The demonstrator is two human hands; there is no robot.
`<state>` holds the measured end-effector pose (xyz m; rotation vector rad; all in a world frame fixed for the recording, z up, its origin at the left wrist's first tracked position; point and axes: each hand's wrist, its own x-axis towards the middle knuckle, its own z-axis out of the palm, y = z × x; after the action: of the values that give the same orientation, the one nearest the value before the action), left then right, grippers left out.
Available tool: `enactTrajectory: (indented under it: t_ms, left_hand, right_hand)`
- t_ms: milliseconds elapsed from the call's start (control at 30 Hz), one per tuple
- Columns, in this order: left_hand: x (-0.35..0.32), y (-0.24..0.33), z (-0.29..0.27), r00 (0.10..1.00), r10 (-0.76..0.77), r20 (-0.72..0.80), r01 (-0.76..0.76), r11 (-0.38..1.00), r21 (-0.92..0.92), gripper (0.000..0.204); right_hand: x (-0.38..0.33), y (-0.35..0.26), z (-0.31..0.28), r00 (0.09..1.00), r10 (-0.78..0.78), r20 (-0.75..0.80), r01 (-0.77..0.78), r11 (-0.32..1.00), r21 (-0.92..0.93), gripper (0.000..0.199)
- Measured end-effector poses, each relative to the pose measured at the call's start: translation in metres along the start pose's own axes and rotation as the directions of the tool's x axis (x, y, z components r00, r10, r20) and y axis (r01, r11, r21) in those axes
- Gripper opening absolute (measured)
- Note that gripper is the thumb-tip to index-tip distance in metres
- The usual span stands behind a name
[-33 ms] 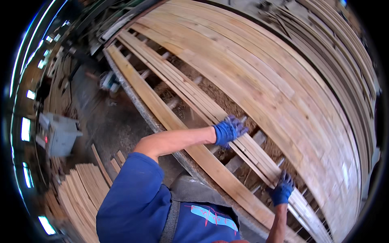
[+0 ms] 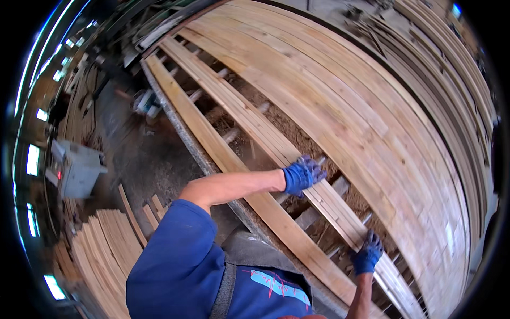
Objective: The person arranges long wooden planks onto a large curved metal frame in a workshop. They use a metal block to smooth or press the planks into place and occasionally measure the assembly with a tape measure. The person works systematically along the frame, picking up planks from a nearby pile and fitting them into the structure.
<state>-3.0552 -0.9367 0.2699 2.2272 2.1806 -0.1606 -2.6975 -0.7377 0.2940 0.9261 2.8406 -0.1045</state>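
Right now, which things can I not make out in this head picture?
All in the head view:
- Strips: near ends, cut off by the lower edge.
- Left hand: its palm's contact, hidden by its own back.
- Right hand: its palm's contact, hidden likewise.
- Grey cabinet: front details, too small and blurred.

Grey cabinet [image 2: 82, 171], red light [image 2: 59, 174], 9 o'clock; plank stack [image 2: 103, 242], 8 o'clock; blurry machine [image 2: 146, 102], 10 o'clock; long boards [image 2: 445, 65], 2 o'clock.
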Motion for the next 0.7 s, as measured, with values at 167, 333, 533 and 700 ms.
enactTrajectory:
  t_ms: [167, 333, 533, 700]
  left_hand:
    - [-0.01, 0.001, -0.016, 0.998, -0.054, 0.019, 0.055, 0.997, -0.058, 0.097]
    - [-0.008, 0.0, 0.022, 0.965, -0.125, -0.232, 0.093, 0.985, -0.143, 0.094]
    - [0.003, 0.005, 0.054, 0.933, -0.226, -0.281, 0.183, 0.968, -0.17, 0.088]
    - [-0.061, 0.054, -0.022, 0.957, -0.244, -0.16, 0.138, 0.861, -0.49, 0.104]
  right_hand:
    - [0.003, 0.007, 0.009, 0.997, -0.045, -0.061, 0.044, 0.999, -0.018, 0.1]
    - [0.012, 0.019, 0.026, 0.991, -0.088, -0.104, 0.081, 0.995, -0.065, 0.101]
    - [0.022, 0.011, 0.019, 0.997, -0.08, -0.005, 0.079, 0.992, -0.097, 0.108]
    - [0.028, 0.009, 0.023, 0.994, -0.027, 0.11, 0.054, 0.965, -0.258, 0.113]
